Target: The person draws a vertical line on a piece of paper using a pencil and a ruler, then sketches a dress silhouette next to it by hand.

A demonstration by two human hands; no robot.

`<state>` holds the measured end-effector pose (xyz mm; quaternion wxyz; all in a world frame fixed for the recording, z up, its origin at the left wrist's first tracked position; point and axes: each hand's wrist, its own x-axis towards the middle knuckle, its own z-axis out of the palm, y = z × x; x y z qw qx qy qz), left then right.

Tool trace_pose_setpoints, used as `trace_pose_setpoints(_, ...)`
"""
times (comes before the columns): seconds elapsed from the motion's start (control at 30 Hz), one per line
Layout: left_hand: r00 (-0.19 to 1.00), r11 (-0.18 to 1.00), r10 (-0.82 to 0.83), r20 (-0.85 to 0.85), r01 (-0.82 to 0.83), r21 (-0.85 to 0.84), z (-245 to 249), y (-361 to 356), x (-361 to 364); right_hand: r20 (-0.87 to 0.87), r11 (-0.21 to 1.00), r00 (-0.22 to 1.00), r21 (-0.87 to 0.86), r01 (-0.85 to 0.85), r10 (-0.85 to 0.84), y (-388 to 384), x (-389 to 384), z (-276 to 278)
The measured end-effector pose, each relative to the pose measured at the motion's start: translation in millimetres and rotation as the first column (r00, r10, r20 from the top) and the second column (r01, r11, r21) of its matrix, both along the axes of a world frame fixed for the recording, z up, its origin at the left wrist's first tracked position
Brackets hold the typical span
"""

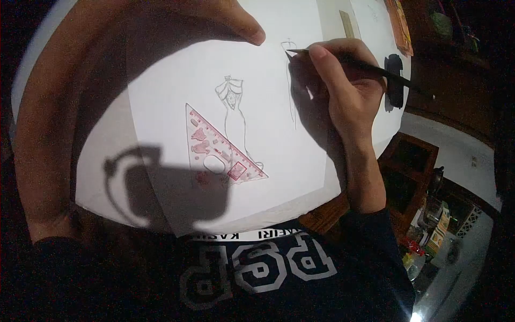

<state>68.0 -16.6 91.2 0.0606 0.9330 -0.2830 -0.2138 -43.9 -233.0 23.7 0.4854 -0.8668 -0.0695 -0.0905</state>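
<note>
My right hand (pixel 348 80) grips a dark pencil (pixel 394 75), its tip touching the white paper (pixel 161 91) at the top of a faint sketch (pixel 290 43) with long lines running down. On the paper's far side lies my left hand (pixel 230 19), thumb stretched out; its other fingers are cut off by the frame's top edge. Between the hands is a pencil drawing of a dress figure (pixel 232 96). A clear set square (pixel 214 142) with pink print lies over that figure's lower part.
A black object (pixel 394 80) and a narrow ruler-like strip (pixel 349 24) lie right of the paper. An orange item (pixel 398 27) sits at the upper right edge. Head-camera shadow darkens the lower left. Wooden furniture (pixel 405 166) and assorted items stand beyond, on the right.
</note>
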Motion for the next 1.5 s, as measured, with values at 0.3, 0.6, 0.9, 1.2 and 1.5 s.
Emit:
trace_pose_setpoints(0.3, 0.97, 0.92, -0.211, 0.121, 0.239, -0.309, -30.5, 18.1, 15.3, 0.007, 1.0, 1.0, 0.015, -0.01, 0.01, -4.1, 0.1, 0.0)
trace_pose_setpoints(0.6, 0.998, 0.997, -0.062, 0.026, 0.063, -0.052, -1.3, 8.1, 2.8, -0.106, 0.993, 0.993, 0.094, 0.069, -0.059, -6.8, -0.1, 2.2)
trace_pose_setpoints(0.9, 0.996, 0.998, -0.06, 0.06, 0.062, -0.027, -5.7, 5.5, -4.7, 0.005, 0.998, 1.0, 0.058, -0.011, 0.011, -4.6, 0.8, 0.2)
trace_pose_setpoints(1.2, 1.0, 1.0, -0.008, -0.019, 0.008, 0.027, -2.7, -1.2, 1.2, 0.003, 0.999, 1.0, 0.047, 0.019, -0.019, -4.9, 0.7, -0.7)
trace_pose_setpoints(1.5, 0.994, 0.996, -0.072, 0.084, 0.076, -0.044, -5.3, 2.9, -1.0, -0.067, 0.995, 0.998, 0.094, 0.023, -0.016, -13.1, 1.6, 0.4)
